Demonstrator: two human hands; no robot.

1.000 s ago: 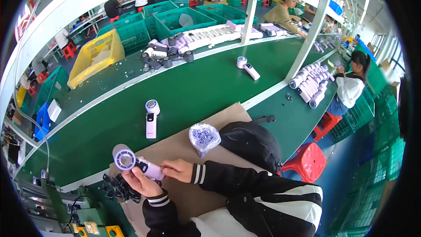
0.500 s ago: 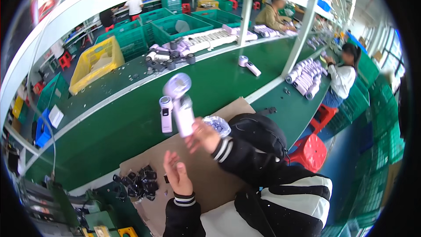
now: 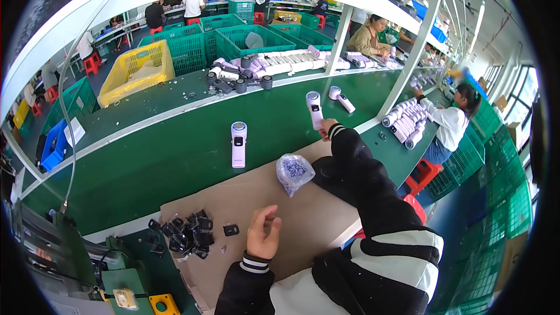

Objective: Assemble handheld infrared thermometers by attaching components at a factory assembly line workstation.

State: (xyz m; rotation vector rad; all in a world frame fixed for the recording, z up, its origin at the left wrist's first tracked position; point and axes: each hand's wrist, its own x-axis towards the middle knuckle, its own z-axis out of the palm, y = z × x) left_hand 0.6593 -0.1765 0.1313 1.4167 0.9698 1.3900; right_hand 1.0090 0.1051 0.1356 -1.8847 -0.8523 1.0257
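Note:
My right hand (image 3: 328, 128) reaches out over the green bench and is closed round the lower end of a lilac handheld fan (image 3: 314, 109), its round head pointing away from me. A second fan of the same kind (image 3: 238, 146) lies on the bench left of it, and a bent one (image 3: 342, 100) lies just beyond. My left hand (image 3: 264, 234) hovers above the brown cardboard (image 3: 315, 221), holding nothing, its fingers loosely curled and the thumb apart. Close to it lie a single black plastic part (image 3: 231, 230) and a pile of similar black parts (image 3: 189, 234).
A clear bag of small purple pieces (image 3: 293, 170) sits on the cardboard's far edge. Many lilac fans (image 3: 404, 118) are stacked at right near a seated co-worker (image 3: 456, 111). A white post (image 3: 413, 46) rises between. A yellow crate (image 3: 137, 76) and green crates stand across the bench.
My right hand has carried the fan away from me and to the right, out over the bench. My left hand has shifted slightly right and down. The view has turned a little.

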